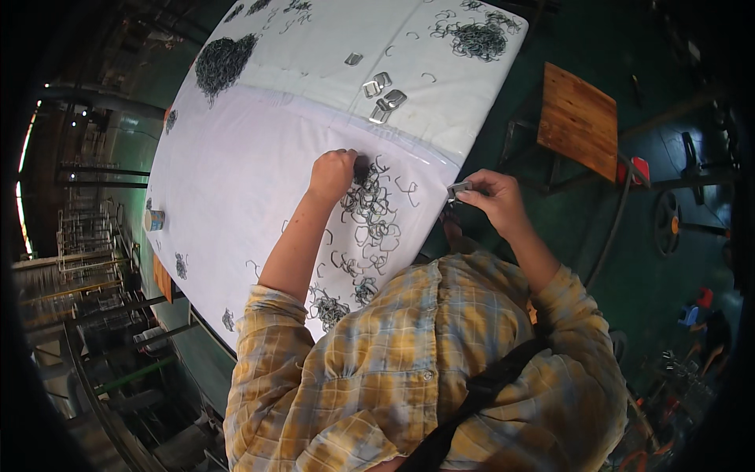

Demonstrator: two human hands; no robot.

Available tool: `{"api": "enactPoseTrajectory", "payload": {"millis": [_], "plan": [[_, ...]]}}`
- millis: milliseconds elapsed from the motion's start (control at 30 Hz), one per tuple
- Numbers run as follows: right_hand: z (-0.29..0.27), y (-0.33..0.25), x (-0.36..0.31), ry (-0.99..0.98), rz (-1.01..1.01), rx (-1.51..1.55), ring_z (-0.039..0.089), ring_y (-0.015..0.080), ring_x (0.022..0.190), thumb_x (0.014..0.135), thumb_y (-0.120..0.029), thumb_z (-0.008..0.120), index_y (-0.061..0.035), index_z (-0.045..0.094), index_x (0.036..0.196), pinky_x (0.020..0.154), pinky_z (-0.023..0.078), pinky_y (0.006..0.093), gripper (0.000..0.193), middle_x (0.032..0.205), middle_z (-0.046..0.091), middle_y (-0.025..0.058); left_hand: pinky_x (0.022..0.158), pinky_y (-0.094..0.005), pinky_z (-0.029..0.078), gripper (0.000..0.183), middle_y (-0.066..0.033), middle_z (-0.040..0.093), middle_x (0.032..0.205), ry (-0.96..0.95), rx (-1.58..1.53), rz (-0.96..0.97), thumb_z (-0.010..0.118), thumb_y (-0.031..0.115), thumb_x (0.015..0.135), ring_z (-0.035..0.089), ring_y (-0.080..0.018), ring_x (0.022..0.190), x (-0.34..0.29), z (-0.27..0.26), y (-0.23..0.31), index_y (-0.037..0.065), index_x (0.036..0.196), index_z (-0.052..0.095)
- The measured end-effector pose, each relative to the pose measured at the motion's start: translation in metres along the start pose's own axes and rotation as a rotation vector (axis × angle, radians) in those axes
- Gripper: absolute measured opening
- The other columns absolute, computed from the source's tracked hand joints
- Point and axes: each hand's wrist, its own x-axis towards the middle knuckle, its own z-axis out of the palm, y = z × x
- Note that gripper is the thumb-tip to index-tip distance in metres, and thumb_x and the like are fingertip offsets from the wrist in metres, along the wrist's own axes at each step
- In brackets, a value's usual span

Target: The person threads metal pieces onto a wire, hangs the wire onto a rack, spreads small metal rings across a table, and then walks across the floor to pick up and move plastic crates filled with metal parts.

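Over the white-covered table, my left hand [334, 175] is closed with its fingertips down beside a loose pile of dark bent wire hooks [373, 206]. What those fingers hold, if anything, is hidden. At the table's right edge my right hand [497, 200] pinches a small grey metal buckle-like piece [458, 188] between thumb and fingers. Farther back on the table lie several similar silvery buckle-like pieces [388, 104], some of them touching. More hooks, tangled in a clump [329, 308], sit close to my body at the near edge.
A big dark heap of hooks [225, 64] rests at the far left, another heap [480, 41] at the far right. A small can [154, 220] stands by the left table edge. Right of the table is a wooden stool [578, 119]; metal racks [86, 228] line the left.
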Motion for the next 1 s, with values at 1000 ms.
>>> {"api": "enactPoseTrajectory", "payload": {"millis": [1000], "plan": [[0.017,0.001,-0.009,0.044,-0.044,0.013,0.057,0.0069,0.064,0.073,-0.005,0.068,-0.0003,0.063,0.082,0.06,0.046,0.0207,0.012,0.072,0.064,0.0042,0.059,-0.0193,0.041,0.009,-0.0004,0.057,0.075,-0.063,-1.256,-0.133,0.063,0.0,0.072,0.051,-0.005,0.067,-0.024,-0.062,0.125,0.001,0.071,0.054]]}}
